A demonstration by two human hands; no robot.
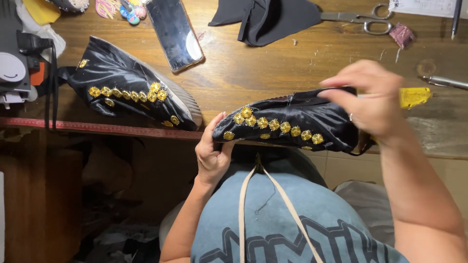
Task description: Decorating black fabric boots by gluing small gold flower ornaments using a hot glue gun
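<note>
1. Location: the shoe (287,124), black satin with a row of gold ornaments (273,125), is held in the air over the near edge of the table (253,73), above the person's lap; it touches neither the table nor the second shoe (131,92), which lies well apart to the left.
2. Left hand (212,153): fingers curled narrowly around the toe end; thumb on top, remaining fingers beneath; a firm hold on the shoe.
3. Right hand (370,102): fingers pinched closed on the rim of the heel opening; what lies between the fingertips cannot be told.
4. Orientation: the long axis runs nearly level, left to right across the view; the toe points to the person's left, slightly downward; the heel sits right and a little higher; the ornamented side faces the camera.
5. Risk, slip: satin is smooth; a slack grip at the toe would probably let the shoe rotate or drop into the lap.
6. Risk, ornaments: pressure from the left thumb near the first ornament could loosen it.
7. Risk, surroundings: the scissors (363,19) and phone (175,31) lie well away; contact with either appears unlikely.
</note>
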